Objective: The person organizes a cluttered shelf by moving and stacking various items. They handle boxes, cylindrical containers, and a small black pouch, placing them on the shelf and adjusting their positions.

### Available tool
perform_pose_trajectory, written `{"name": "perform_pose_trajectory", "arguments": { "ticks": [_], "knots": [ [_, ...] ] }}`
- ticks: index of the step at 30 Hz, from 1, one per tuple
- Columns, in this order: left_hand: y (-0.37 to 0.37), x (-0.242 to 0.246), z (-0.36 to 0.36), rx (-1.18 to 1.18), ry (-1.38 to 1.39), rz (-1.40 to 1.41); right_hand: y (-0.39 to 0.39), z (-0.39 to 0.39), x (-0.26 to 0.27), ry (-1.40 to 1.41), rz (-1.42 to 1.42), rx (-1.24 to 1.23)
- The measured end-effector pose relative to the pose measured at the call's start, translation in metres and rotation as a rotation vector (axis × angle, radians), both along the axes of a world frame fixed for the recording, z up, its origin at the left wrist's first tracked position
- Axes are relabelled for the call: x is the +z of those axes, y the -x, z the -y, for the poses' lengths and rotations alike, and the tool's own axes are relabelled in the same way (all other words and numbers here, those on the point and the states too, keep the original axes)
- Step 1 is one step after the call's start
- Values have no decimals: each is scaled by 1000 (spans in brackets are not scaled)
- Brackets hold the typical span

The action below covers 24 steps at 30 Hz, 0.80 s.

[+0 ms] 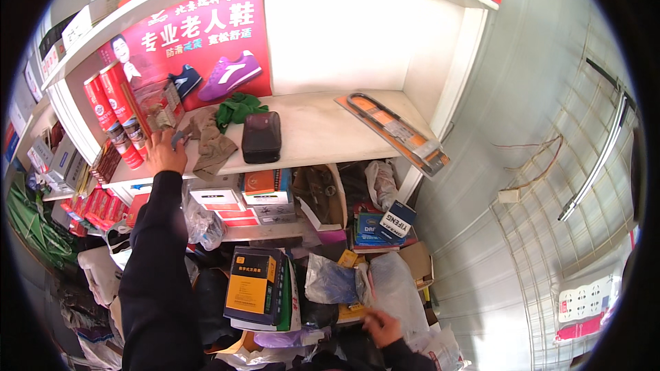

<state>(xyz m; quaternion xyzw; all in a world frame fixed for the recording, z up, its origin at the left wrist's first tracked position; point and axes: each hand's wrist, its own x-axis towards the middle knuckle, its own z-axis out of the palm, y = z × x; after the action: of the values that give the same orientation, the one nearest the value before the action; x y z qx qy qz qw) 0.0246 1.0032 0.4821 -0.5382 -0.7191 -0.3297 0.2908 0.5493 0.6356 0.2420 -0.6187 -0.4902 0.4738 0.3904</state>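
My left hand (166,152) reaches onto the white shelf (309,134), against the lower part of a tall red can (121,103). A second red can (108,118) stands beside it. Whether the fingers grip the can is hidden. Right of this hand lie a brown cloth (210,144), a green cloth (240,108) and a black zipped case (262,136). Low in view, my right hand (382,327) hangs with loosely curled fingers, near a yellow box (352,313) and a clear plastic-wrapped bundle (394,288). Nothing can be made out in it.
A U-shaped lock on an orange card (392,131) juts over the shelf's front edge at right. Below are stacked boxes (216,198), an open carton (325,196) and a dark-blue and yellow box (252,286). A wire grid (531,268) lines the right wall.
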Motion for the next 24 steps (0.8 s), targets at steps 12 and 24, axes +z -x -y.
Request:
{"name": "perform_pose_trajectory", "arguments": {
  "ticks": [12,24],
  "knots": [
    [-81,-17,106,-713,149,74,-148,-290,135,-274,-798,-407],
    [-79,-64,19,-597,161,-119,-171,-358,124,-149,-835,-382]
  ]
}}
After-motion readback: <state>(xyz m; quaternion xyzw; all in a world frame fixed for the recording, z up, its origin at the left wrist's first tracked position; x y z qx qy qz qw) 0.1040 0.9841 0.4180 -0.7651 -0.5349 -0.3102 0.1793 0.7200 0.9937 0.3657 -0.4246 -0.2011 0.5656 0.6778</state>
